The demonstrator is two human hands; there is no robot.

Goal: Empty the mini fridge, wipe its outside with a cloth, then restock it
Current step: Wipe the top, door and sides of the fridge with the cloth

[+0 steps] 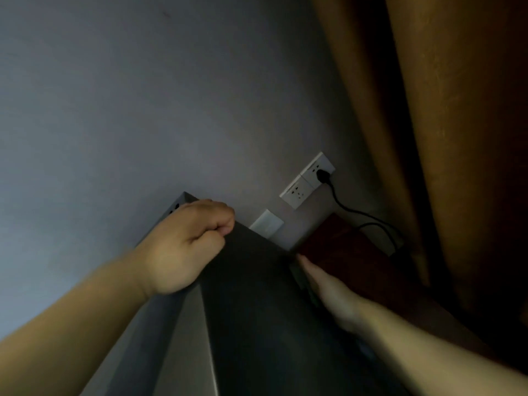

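A person's left hand (188, 247) clenches over the far top corner of a dark grey mini fridge (251, 310), fingers curled round the edge. The right hand (323, 284) lies released, fingers straight, flat along the fridge's right side at 3 o'clock, in the narrow gap beside a reddish wooden cabinet (343, 247). The fridge fills the lower middle of the view, its top running away toward 12 o'clock. It looks a stiff, smooth-skinned and probably heavy box that could slip under bare palms; the hard top edges and corners seem the surest holds. Its door and contents are out of sight, so whether it is emptied cannot be told. Beyond, at 1 o'clock, a black plug (323, 175) sits in white wall sockets (307, 181), its cord (351, 210) trailing behind the cabinet. An orange-brown curtain (443, 138) hangs at far right.
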